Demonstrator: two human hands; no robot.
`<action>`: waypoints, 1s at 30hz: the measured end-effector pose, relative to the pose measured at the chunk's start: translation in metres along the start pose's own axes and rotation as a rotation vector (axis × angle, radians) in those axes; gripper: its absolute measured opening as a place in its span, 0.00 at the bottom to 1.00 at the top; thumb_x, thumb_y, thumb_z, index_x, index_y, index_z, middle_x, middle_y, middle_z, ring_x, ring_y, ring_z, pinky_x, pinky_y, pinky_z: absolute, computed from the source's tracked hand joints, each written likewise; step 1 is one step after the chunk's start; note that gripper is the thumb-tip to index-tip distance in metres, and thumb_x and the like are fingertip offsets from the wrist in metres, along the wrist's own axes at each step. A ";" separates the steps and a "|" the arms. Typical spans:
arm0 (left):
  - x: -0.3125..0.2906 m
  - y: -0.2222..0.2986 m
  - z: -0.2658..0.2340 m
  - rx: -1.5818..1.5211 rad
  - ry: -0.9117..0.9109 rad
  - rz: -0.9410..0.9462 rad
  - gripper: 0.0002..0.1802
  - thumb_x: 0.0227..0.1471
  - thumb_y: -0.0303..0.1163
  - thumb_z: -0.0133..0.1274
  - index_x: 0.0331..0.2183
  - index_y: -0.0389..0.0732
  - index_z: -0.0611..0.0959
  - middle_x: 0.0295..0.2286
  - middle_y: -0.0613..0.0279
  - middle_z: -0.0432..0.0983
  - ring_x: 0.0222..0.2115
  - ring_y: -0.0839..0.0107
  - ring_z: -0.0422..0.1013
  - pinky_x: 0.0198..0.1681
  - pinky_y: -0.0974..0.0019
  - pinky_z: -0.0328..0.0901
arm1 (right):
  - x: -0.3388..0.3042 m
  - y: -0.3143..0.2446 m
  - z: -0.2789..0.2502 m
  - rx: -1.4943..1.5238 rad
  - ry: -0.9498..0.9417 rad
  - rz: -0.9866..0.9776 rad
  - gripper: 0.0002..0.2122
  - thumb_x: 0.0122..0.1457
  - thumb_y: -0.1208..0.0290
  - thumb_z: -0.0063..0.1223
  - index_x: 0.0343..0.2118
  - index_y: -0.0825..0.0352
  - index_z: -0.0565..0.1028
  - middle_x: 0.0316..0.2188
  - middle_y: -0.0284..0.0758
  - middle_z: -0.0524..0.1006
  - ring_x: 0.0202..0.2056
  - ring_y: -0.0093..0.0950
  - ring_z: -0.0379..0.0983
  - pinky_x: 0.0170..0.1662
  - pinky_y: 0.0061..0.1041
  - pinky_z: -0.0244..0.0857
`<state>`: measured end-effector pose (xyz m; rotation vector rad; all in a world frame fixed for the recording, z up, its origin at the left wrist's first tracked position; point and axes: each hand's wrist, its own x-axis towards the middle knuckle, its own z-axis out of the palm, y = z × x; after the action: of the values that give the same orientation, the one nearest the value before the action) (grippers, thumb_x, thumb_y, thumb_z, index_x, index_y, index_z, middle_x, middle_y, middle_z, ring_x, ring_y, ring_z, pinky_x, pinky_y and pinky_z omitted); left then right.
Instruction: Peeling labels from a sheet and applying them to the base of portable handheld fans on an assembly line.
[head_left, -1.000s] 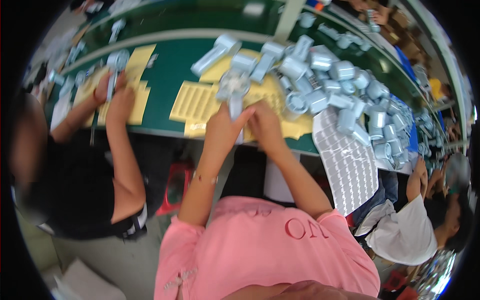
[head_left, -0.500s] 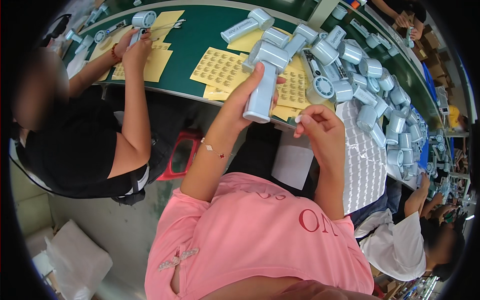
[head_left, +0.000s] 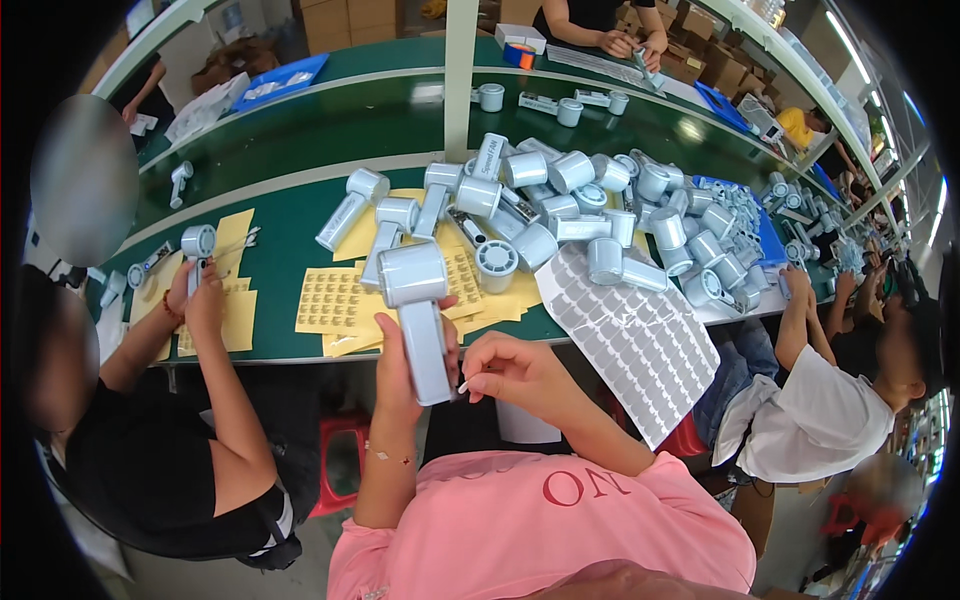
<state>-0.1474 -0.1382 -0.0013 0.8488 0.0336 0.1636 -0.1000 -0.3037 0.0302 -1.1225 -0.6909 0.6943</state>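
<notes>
One pale-blue fan (head_left: 413,275) gripped by its handle (head_left: 425,355) in the left hand (head_left: 393,365) above the near edge of the table (head_left: 272,315), apparently from behind to keep the upper face clear; small white piece (head_left: 463,388) pinched in the right hand (head_left: 515,375). Beyond, a pile of fans (head_left: 572,172) covering parts of yellow sheets (head_left: 328,300) and a grey sheet (head_left: 640,350).

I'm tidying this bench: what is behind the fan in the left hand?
Behind the held fan, yellow sticker sheets show on either side, with other pale-blue fans beyond. Whatever the held fan covers cannot be seen.
</notes>
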 end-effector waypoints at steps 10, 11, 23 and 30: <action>-0.011 -0.005 0.019 -0.022 0.003 0.012 0.46 0.57 0.66 0.22 0.49 0.29 0.69 0.22 0.65 0.64 0.19 0.78 0.59 0.22 0.76 0.57 | -0.008 -0.004 0.003 0.039 -0.046 0.157 0.03 0.58 0.78 0.53 0.33 0.72 0.73 0.30 0.33 0.73 0.29 0.21 0.72 0.34 0.19 0.67; -0.011 -0.006 0.019 -0.027 0.010 0.013 0.46 0.57 0.66 0.22 0.49 0.30 0.69 0.22 0.65 0.64 0.19 0.78 0.59 0.22 0.76 0.57 | -0.008 -0.003 0.004 0.040 -0.032 0.148 0.04 0.58 0.78 0.53 0.34 0.72 0.73 0.30 0.34 0.73 0.29 0.21 0.72 0.34 0.19 0.67; -0.014 -0.006 0.023 -0.070 0.026 0.077 0.43 0.59 0.63 0.22 0.47 0.31 0.71 0.21 0.64 0.67 0.21 0.77 0.62 0.23 0.75 0.59 | -0.010 -0.002 0.012 0.048 0.012 0.043 0.04 0.58 0.78 0.52 0.35 0.72 0.73 0.32 0.32 0.73 0.29 0.18 0.70 0.32 0.16 0.66; -0.012 -0.006 0.023 -0.145 0.163 0.041 0.41 0.59 0.64 0.27 0.45 0.33 0.73 0.21 0.65 0.69 0.18 0.77 0.64 0.19 0.73 0.59 | -0.007 0.001 0.014 -0.011 0.106 0.021 0.04 0.57 0.79 0.52 0.35 0.72 0.73 0.30 0.33 0.74 0.27 0.18 0.71 0.31 0.17 0.66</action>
<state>-0.1563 -0.1615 0.0090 0.6904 0.1552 0.2706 -0.1156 -0.3005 0.0320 -1.1696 -0.5948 0.6446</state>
